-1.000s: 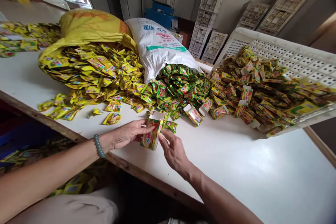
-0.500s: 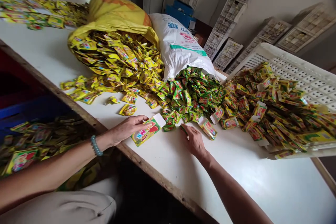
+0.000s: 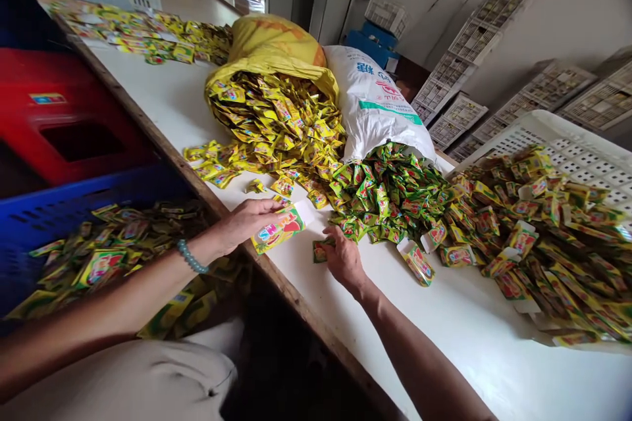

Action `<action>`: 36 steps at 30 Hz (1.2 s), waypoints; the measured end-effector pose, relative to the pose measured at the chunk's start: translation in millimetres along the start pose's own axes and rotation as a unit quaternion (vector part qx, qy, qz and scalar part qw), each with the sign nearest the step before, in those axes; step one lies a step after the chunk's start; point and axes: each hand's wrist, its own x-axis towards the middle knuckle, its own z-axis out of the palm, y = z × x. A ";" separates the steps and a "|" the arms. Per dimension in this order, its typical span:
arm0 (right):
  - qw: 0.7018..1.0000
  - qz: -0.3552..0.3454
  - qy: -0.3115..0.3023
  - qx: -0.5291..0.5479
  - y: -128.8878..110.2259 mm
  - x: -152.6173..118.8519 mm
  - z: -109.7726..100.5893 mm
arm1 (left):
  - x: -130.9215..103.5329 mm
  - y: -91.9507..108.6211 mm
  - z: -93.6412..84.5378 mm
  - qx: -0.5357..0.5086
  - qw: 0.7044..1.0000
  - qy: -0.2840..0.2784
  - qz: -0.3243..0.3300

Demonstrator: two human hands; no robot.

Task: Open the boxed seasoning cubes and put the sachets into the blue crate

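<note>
My left hand (image 3: 251, 222) is closed round the edge of a small printed cardboard box (image 3: 280, 229), whose white end flap stands out toward the right. Fingers pinched, my right hand (image 3: 344, 258) holds a small green packet (image 3: 320, 251) just above the white table (image 3: 340, 316), a short way right of the box. Beyond it a heap of green packets (image 3: 395, 187) spills from a white sack (image 3: 370, 95). To the left of that heap, yellow packets (image 3: 276, 118) pour out of a yellow sack (image 3: 276, 36).
A white plastic basket (image 3: 582, 138) tipped on its side spills many small boxes (image 3: 538, 230) at the right. Below the table edge at left stand a blue crate (image 3: 29, 230) of boxes and a red plastic stool (image 3: 74, 118). Stacked crates (image 3: 474, 39) line the wall.
The view has swung left. My right hand has come away from the green heap with a packet, nearer to the box. My left hand still grips the box.
</note>
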 end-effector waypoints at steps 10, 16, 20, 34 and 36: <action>0.949 -0.047 -0.013 0.312 -40.1 31.1 2.1 | 2.1 -16.2 0.5 -0.038 0.995 -0.092 -0.004; 0.968 -0.082 -0.006 0.239 -31.8 24.2 11.4 | -1.3 -23.5 -3.5 -0.068 0.987 -0.134 -0.049; 0.975 -0.114 0.010 0.188 -38.8 16.6 22.2 | -2.1 -22.9 0.8 -0.064 0.987 -0.137 -0.062; 0.987 -0.118 0.031 -0.105 -31.6 82.1 13.2 | -1.9 -14.1 4.5 -0.166 0.984 0.000 -0.063; 0.952 -0.161 -0.011 -0.261 -24.0 94.2 16.2 | -1.5 -11.8 6.8 -0.165 0.985 0.003 -0.055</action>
